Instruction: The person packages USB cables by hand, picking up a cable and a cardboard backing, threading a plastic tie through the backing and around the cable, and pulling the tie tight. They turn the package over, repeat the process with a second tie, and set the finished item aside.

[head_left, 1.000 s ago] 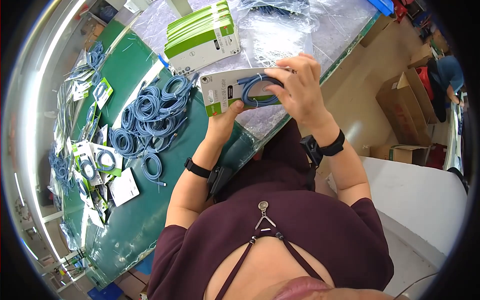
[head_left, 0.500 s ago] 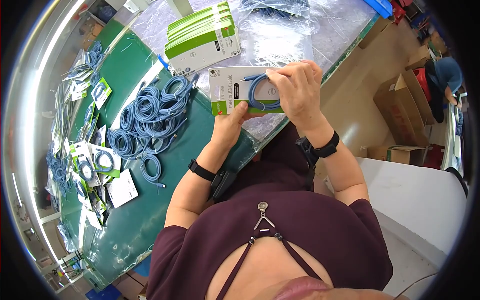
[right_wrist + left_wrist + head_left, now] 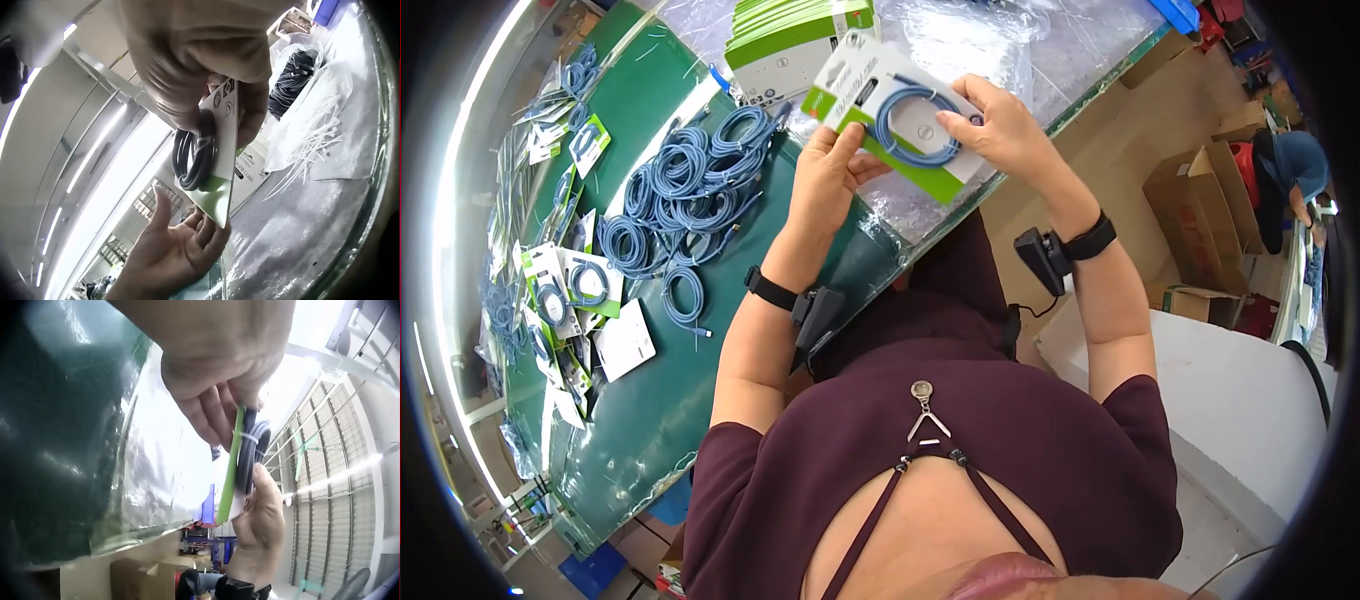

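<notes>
A white-and-green packaging card [image 3: 940,185] with a coiled blue cable [image 3: 920,158] on its front is held tilted above the table's near edge. My left hand [image 3: 825,175] grips the card's lower left edge, thumb in front and fingers behind. At the upper right edge my right hand [image 3: 1010,130] pinches it, thumb over the coil's side. In the left wrist view the coil [image 3: 247,456] stands out from the card, bound with a pale tie. The right wrist view shows the coil [image 3: 194,165] beneath my right thumb.
Loose cable coils [image 3: 680,170] lie piled on the green tabletop [image 3: 650,400], with carded cables [image 3: 590,285] farther left. A stack of cards [image 3: 785,70] stands behind. White zip ties [image 3: 306,156] and bagged dark cables [image 3: 294,84] lie nearby. Cardboard boxes [image 3: 1200,215] and another person [image 3: 1295,165] are at right.
The card has moved up and turned clockwise in the head view. My right hand has shifted from over the coil to the card's upper right edge, leaving more of the coil visible.
</notes>
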The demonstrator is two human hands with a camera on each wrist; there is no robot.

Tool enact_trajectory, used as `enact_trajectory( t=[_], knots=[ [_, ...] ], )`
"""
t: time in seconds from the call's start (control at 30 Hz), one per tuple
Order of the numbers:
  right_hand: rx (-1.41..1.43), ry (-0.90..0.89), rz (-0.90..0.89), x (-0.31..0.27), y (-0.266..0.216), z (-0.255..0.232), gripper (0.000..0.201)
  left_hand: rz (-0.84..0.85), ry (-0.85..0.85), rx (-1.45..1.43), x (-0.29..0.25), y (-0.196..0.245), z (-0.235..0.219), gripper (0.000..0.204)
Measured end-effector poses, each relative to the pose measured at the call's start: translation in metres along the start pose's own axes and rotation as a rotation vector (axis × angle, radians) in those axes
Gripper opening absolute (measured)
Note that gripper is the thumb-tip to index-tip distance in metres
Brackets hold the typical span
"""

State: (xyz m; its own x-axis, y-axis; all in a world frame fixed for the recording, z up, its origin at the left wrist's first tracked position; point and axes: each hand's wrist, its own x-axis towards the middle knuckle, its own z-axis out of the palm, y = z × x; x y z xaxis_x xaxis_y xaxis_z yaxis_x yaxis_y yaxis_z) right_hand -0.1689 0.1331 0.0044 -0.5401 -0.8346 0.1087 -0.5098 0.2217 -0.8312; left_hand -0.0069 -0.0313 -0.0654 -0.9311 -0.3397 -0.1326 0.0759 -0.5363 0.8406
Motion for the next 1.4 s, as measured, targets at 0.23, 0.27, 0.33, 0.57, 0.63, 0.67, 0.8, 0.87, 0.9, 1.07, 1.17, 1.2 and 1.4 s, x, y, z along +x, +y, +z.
enact_trajectory(
  t=[0.23, 0.27, 0.33, 0.57, 0.63, 0.67, 0.8, 0.87, 0.9, 1.07, 1.17, 1.2, 1.4],
  knots=[
    [0.013, 0.230, -0.060, -0.005, -0.018, 0.042, 0.024, -0.040, 0.037, -0.381, -0.016, -0.015, 0.055, 0.035],
    [0.018, 0.246, -0.065, -0.008, -0.018, 0.044, 0.022, -0.040, 0.071, -0.360, -0.013, -0.018, 0.055, 0.034],
    [0.018, 0.266, -0.074, -0.007, -0.014, 0.043, 0.021, -0.037, 0.099, -0.340, -0.011, -0.019, 0.055, 0.033],
    [0.643, 0.147, 0.138, -0.004, 0.003, 0.036, 0.014, -0.043, 0.061, -0.332, -0.020, -0.019, 0.063, 0.034],
    [0.578, 0.137, 0.145, -0.003, 0.006, 0.034, 0.015, -0.043, 0.059, -0.323, -0.020, -0.021, 0.064, 0.034],
    [0.514, 0.125, 0.157, -0.004, 0.008, 0.033, 0.015, -0.046, 0.061, -0.315, -0.022, -0.021, 0.064, 0.034],
    [0.427, 0.122, 0.189, -0.006, 0.019, 0.035, 0.018, -0.032, 0.088, -0.227, -0.024, -0.024, 0.063, 0.032],
    [0.411, 0.124, 0.190, -0.006, 0.018, 0.036, 0.020, -0.014, 0.099, -0.187, -0.021, -0.024, 0.061, 0.032],
    [0.423, 0.132, 0.148, -0.009, 0.015, 0.038, 0.020, 0.007, 0.094, -0.148, -0.020, -0.025, 0.059, 0.032],
    [0.395, 0.121, 0.067, -0.018, 0.021, 0.040, 0.022, 0.058, 0.109, -0.056, -0.019, -0.036, 0.051, 0.030],
    [0.367, 0.121, 0.042, -0.021, 0.024, 0.041, 0.022, 0.099, 0.112, -0.113, -0.017, -0.039, 0.048, 0.030],
    [0.370, 0.139, 0.025, -0.025, 0.024, 0.043, 0.022, 0.124, 0.103, -0.174, -0.017, -0.040, 0.047, 0.030],
    [0.448, 0.143, -0.062, -0.039, 0.033, 0.048, 0.023, 0.251, 0.152, -0.048, -0.019, -0.037, 0.049, 0.032]
  ],
)
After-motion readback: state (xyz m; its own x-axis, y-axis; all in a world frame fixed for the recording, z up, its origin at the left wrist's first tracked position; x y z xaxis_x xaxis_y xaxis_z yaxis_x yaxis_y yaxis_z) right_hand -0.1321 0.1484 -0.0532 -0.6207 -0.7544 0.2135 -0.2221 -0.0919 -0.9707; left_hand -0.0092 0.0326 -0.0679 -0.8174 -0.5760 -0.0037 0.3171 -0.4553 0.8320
